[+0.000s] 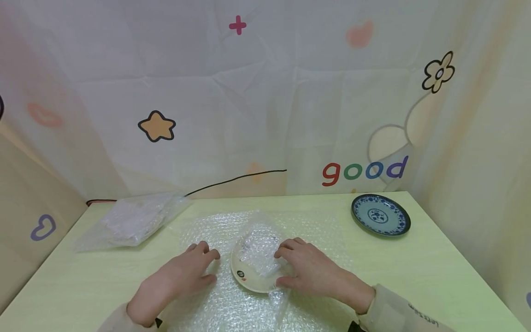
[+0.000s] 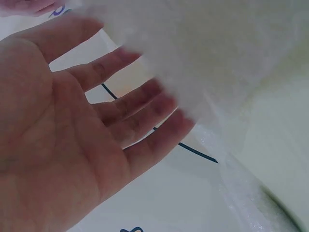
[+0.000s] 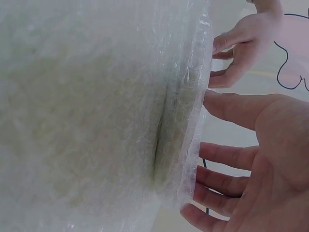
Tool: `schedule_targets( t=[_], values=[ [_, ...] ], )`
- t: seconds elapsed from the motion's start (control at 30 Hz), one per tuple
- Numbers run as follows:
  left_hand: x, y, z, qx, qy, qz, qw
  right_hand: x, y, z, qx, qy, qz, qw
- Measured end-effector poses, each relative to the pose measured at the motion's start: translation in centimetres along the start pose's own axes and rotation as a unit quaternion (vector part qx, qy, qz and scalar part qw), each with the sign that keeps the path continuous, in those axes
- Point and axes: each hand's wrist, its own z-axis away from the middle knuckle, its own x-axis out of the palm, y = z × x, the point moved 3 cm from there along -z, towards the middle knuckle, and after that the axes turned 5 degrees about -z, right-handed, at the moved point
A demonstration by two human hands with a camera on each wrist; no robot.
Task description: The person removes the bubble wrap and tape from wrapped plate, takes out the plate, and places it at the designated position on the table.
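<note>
A cream plate (image 1: 250, 279) lies on a bubble wrap sheet (image 1: 224, 313), with a folded flap of wrap (image 1: 262, 249) over much of it. My left hand (image 1: 176, 277) is over the wrap left of the plate, fingers bent and spread, holding nothing. At the plate's right side, my right hand (image 1: 313, 271) touches the wrap with parted, loosely bent fingers. In the left wrist view the left hand (image 2: 82, 125) is palm-on, its fingertips by the wrap (image 2: 207, 53). The right wrist view has the right hand's (image 3: 256, 164) fingertips along the wrap's edge (image 3: 193, 125).
A blue-and-white patterned plate (image 1: 378, 216) lies at the table's back right. At the back left is a clear plastic bag (image 1: 134, 219) with pale contents. A printed curtain (image 1: 249, 92) hangs behind the pale green table (image 1: 386, 267).
</note>
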Motion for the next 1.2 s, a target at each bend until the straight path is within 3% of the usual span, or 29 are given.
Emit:
schedule_targets(
  t=[0.23,0.57,1.2],
  values=[
    [0.4,0.0,-0.1,0.008,0.018,-0.009,0.9998,-0.2,0.0,0.1,-0.007,0.008,-0.003,0.9999],
    [1.2,-0.1,-0.3,-0.01,-0.037,0.003,0.9993,-0.3,0.1,0.2,-0.016,0.021,-0.016,0.9995],
    [1.1,0.3,-0.3,-0.036,-0.067,0.012,0.997,-0.9,0.0,-0.1,-0.034,0.066,-0.003,0.9972]
  ],
)
